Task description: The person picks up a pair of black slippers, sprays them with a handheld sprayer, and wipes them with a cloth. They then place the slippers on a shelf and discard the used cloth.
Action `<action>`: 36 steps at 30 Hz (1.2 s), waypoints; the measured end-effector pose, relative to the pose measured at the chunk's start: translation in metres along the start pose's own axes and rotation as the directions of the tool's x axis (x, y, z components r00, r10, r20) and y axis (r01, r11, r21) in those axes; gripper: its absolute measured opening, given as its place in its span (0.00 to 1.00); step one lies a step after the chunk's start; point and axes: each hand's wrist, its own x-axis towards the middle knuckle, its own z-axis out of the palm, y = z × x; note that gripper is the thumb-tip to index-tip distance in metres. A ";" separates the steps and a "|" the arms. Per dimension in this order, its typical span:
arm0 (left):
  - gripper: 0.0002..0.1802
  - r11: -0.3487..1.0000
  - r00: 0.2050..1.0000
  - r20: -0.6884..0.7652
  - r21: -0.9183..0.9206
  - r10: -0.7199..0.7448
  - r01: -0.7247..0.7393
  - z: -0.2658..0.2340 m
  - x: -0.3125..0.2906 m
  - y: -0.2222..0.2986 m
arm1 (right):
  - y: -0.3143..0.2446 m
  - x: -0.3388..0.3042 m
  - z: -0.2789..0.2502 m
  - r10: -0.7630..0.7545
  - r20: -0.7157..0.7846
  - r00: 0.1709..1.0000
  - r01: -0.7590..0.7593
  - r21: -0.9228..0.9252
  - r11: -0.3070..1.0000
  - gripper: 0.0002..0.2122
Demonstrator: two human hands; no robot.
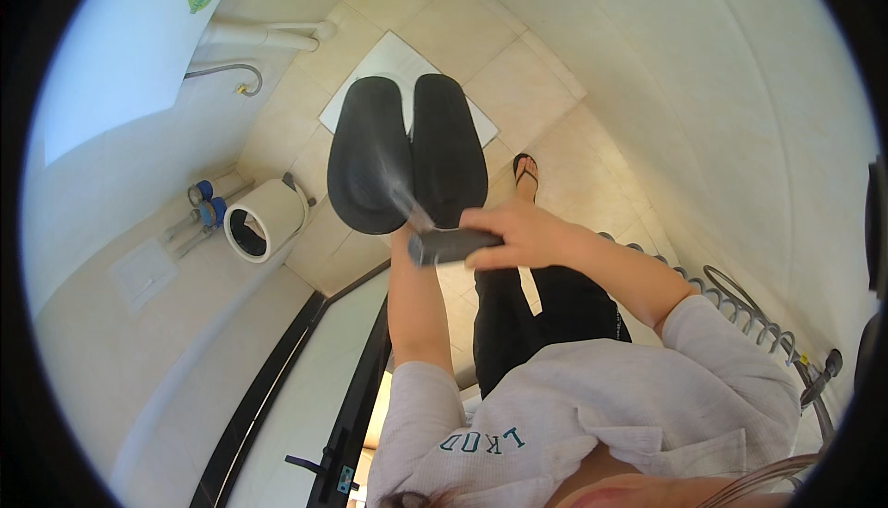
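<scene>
A beige tiled floor (pixel 518 82) carries a white bath mat (pixel 393 55), a white waste bin (pixel 268 216) and one sandalled foot (pixel 525 175).

Matt black rubbery slippers (pixel 407 152)

The right hand (pixel 518 235) grips a dark spray handle (pixel 453 247) near the picture's centre, its nozzle end toward nine o'clock, and a thin spray (pixel 400 189) runs from it toward eleven o'clock onto a pair of black slippers (pixel 407 152). The left hand is hidden behind the handle and slippers; only the left forearm (pixel 414 309) shows, rising from six o'clock, so its grasp cannot be told. The slippers are upright side by side, touching. Below them lies a white floor mat (pixel 393 55) on beige tiles (pixel 481 18). At nine o'clock stands a white bin (pixel 268 216); at four o'clock a coiled metal hose (pixel 740 309) hangs along the wall
</scene>
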 end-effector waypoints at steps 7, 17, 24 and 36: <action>0.32 1.000 1.000 -0.013 -0.027 -0.010 0.010 -0.001 0.005 -0.005 | 0.021 -0.010 0.000 0.137 0.155 0.978 -0.130 -0.057 0.990 0.22; 0.34 0.993 0.984 -0.137 -0.009 0.118 -0.120 0.012 0.025 0.009 | 0.050 -0.008 -0.004 0.076 -0.041 0.996 -0.076 0.001 0.997 0.18; 0.51 0.957 0.966 -0.198 0.205 -0.165 0.205 -0.006 0.028 0.001 | 0.062 0.018 -0.037 0.382 -0.221 0.897 -0.255 0.445 0.858 0.16; 0.19 0.383 0.994 -0.081 0.923 0.075 0.046 -0.101 0.040 -0.080 | 0.120 -0.023 -0.015 0.461 -0.053 0.886 -0.380 0.486 0.787 0.12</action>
